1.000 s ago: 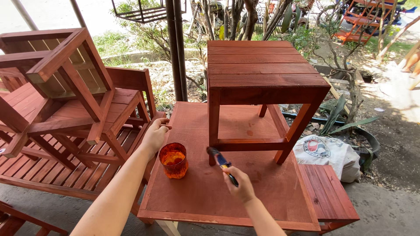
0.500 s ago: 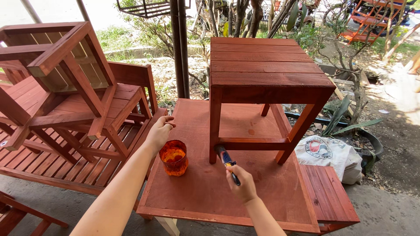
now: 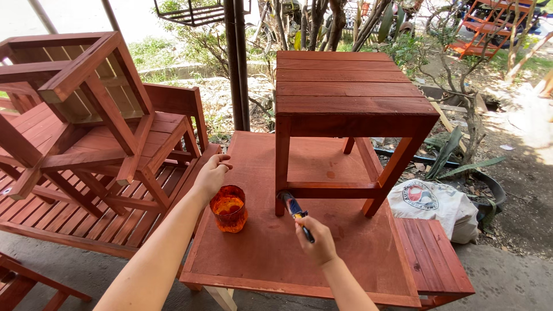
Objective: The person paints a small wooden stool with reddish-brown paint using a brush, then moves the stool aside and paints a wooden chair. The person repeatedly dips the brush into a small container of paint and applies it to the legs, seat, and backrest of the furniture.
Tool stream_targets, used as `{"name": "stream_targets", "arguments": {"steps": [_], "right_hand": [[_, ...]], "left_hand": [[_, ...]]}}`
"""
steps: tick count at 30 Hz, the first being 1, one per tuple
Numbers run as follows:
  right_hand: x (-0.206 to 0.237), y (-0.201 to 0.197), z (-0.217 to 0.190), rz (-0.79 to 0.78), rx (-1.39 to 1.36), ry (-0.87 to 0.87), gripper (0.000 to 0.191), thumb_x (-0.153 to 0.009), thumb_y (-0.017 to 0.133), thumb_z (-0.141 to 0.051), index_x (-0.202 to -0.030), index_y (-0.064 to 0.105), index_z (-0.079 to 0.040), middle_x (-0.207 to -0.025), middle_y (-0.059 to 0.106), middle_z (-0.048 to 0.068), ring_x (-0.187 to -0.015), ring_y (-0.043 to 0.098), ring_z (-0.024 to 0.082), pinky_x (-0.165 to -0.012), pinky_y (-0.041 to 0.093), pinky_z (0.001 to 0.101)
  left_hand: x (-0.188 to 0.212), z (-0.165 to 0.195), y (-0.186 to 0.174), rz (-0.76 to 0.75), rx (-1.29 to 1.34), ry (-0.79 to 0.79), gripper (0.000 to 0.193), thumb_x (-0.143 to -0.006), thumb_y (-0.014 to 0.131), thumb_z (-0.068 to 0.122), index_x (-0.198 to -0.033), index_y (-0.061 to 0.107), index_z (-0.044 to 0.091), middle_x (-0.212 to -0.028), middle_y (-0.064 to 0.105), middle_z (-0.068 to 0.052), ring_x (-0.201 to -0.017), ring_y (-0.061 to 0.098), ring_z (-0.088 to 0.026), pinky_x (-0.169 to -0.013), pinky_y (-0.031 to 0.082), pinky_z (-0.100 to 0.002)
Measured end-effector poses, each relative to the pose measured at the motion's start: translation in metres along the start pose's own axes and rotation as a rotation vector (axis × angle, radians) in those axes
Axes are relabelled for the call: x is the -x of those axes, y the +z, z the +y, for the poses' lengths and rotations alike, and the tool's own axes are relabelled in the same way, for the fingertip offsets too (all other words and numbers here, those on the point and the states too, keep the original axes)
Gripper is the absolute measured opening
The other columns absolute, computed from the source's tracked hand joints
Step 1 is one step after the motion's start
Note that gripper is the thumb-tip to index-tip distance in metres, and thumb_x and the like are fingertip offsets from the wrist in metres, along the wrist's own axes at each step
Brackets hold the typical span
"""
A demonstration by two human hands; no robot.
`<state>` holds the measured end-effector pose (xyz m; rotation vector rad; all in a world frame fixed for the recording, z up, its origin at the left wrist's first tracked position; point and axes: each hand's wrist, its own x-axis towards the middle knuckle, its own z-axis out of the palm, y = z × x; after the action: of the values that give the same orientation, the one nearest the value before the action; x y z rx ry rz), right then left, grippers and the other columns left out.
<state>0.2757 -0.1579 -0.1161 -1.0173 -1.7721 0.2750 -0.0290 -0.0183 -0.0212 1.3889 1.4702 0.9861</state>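
At the left of the frame, stained wooden stools (image 3: 86,115) are stacked on slatted panels. Just right of them, left of centre, the left hand (image 3: 212,174) rests on the left edge of the worktop (image 3: 322,265), a reddish board; its fingers are curled loosely together and hold nothing. Just below and to the right of that hand stands the orange plastic cup (image 3: 229,208) of stain, upright on the board, close to the hand but not touching it.

Further right, near the lower middle, the right hand (image 3: 315,241) is clamped on the handle of a paintbrush (image 3: 294,207). The brush's long axis runs diagonally, from the hand up and to the left, and its bristles meet the foot of the near left leg of the red-brown stool (image 3: 351,103) that stands upright on the worktop. That leg lies up and left of the right hand; the cup lies to the left of the brush tip, nearer the left hand than the right. At the right of the frame a white sack (image 3: 438,201) lies on the ground beside the worktop.

Compared with half a second ago, the brush tip has dropped slightly along the leg towards its foot, while the left hand and the cup sit where they were.
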Motion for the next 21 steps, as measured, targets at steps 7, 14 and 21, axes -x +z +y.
{"name": "stream_targets", "arguments": {"steps": [7, 14, 21], "right_hand": [[0.016, -0.063, 0.048, 0.072, 0.126, 0.161, 0.006, -0.092, 0.072, -0.01, -0.097, 0.068, -0.008, -0.081, 0.075, 0.008, -0.064, 0.073, 0.015, -0.053, 0.058, 0.0282], [0.045, -0.118, 0.1, 0.338, 0.144, 0.264, 0.009, -0.093, 0.071, -0.007, -0.102, 0.069, -0.008, -0.074, 0.072, 0.008, -0.061, 0.072, 0.013, -0.054, 0.056, 0.028], [0.064, -0.146, 0.114, 0.562, 0.227, 0.358, 0.007, -0.099, 0.068, -0.008, -0.105, 0.065, -0.006, -0.079, 0.07, 0.009, -0.062, 0.071, 0.015, -0.056, 0.056, 0.0287]], "left_hand": [[-0.007, 0.007, 0.013, -0.028, 0.017, 0.018, 0.044, -0.1, 0.044, 0.015, -0.143, 0.052, 0.011, -0.131, 0.067, -0.007, -0.131, 0.055, -0.019, -0.11, 0.041, -0.037], [-0.015, -0.003, 0.029, -0.039, 0.023, 0.01, 0.044, -0.099, 0.045, 0.014, -0.142, 0.053, 0.011, -0.129, 0.068, -0.007, -0.13, 0.057, -0.02, -0.11, 0.041, -0.037], [-0.013, -0.003, 0.03, -0.036, 0.039, 0.012, 0.044, -0.099, 0.045, 0.013, -0.143, 0.052, 0.01, -0.13, 0.068, -0.008, -0.131, 0.056, -0.021, -0.111, 0.04, -0.037]]}}
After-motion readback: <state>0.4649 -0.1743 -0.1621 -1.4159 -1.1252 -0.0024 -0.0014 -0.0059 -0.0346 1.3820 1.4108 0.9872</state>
